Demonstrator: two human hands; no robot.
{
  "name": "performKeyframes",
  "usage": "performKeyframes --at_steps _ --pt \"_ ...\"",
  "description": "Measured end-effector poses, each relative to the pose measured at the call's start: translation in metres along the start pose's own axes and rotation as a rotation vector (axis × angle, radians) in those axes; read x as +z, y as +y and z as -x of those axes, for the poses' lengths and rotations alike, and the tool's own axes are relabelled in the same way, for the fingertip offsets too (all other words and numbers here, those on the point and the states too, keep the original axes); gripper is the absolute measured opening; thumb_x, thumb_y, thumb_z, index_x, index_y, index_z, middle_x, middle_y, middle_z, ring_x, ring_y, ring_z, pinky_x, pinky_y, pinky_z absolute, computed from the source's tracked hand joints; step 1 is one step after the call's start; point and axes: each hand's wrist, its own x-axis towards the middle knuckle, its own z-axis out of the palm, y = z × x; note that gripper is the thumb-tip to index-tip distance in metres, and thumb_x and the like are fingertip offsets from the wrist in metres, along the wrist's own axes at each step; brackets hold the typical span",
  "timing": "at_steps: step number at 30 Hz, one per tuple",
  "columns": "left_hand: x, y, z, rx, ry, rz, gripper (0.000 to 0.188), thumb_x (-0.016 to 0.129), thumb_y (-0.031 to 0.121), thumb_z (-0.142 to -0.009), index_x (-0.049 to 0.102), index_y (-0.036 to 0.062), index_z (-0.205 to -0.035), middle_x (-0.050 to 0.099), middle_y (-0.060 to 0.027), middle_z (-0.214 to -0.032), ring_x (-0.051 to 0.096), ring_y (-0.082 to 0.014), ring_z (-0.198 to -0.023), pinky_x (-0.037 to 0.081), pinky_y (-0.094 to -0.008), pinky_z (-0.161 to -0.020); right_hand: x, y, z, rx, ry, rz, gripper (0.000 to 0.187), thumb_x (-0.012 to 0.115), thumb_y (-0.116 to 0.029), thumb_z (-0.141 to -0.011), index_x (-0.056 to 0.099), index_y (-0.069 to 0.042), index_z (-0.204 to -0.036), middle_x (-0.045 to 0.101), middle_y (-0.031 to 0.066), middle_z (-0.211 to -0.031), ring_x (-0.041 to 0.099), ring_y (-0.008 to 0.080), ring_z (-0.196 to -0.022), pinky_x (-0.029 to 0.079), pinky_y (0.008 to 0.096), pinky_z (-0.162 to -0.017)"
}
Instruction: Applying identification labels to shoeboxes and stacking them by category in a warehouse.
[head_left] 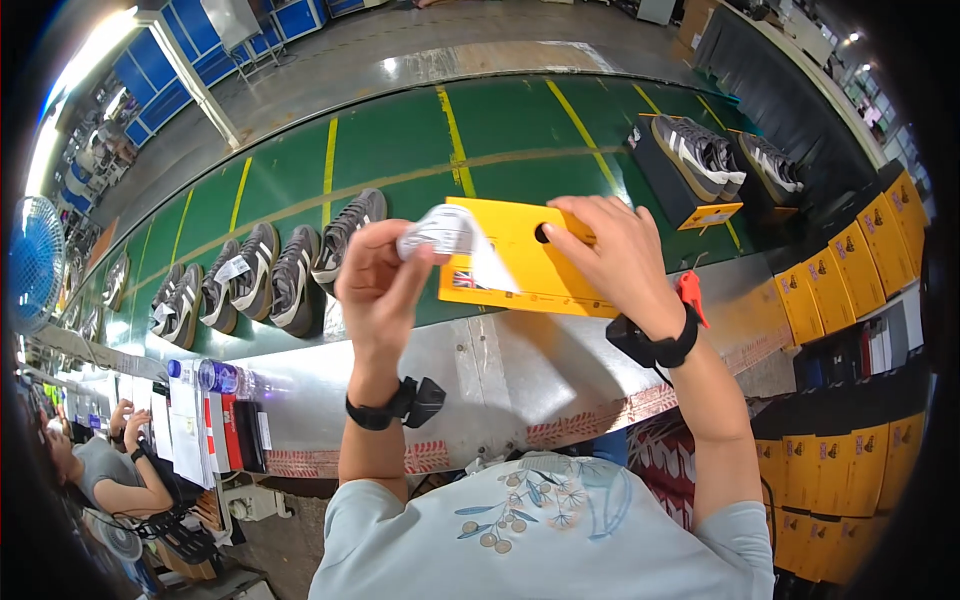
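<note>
My right hand (615, 250) grips the right side of a yellow shoebox (540, 270), its thumb beside the round dark hole in the yellow face. Only that face shows, so I cannot tell how deep the box is. At its left side, my left hand (380, 280) pinches a white printed paper label (445, 232) between thumb and fingers. The label curls up, and its lower right corner lies over the yellow face. Both hands are raised above the metal ledge (500, 370), and each wrist wears a black strap.
Grey shoes with white stripes (255, 265) stand on the green conveyor (400, 220), left. Two open shoeboxes with shoes (690, 170) sit at right. Black boxes with yellow ends (850, 265) are stacked at far right. Bottles (218, 376), a blue fan (40, 262) and another person (125, 470) are left.
</note>
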Motion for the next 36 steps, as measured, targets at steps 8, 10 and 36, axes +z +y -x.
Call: performKeyframes --at_steps 8,10,36 --pt "0.021 -0.02 -0.005 -0.197 -0.06 -0.07 0.023 0.062 -0.007 -0.09 0.051 -0.0046 -0.109 0.067 -0.0127 -0.101 0.067 -0.0122 -0.086 0.053 -0.0231 -0.078 -0.004 -0.001 0.009 -0.087 -0.045 -0.099 0.039 0.067 -0.035 -0.087 0.061 -0.011 -0.117 0.064 0.0065 -0.116 0.054 0.027 -0.115 0.035 0.0452 -0.096" --pt "0.022 -0.02 -0.007 -0.187 -0.067 -0.121 0.023 0.062 -0.007 -0.09 0.05 -0.0047 -0.109 0.067 -0.0129 -0.102 0.066 -0.0122 -0.087 0.053 -0.0229 -0.078 -0.006 0.001 0.016 -0.19 0.034 -0.133 0.044 0.069 -0.036 -0.086 0.058 -0.01 -0.12 0.061 0.008 -0.124 0.051 0.0287 -0.123 0.033 0.046 -0.102" --pt "0.012 -0.021 -0.019 0.348 -0.464 -0.889 0.019 0.081 0.004 -0.069 0.078 0.0094 -0.087 0.066 -0.0021 -0.092 0.054 -0.0211 -0.09 0.044 -0.032 -0.076 -0.012 0.04 0.044 0.158 -0.075 -0.71 0.02 0.076 -0.02 -0.083 0.06 -0.008 -0.084 0.04 0.0148 -0.15 0.04 0.0293 -0.137 0.031 0.0386 -0.111"
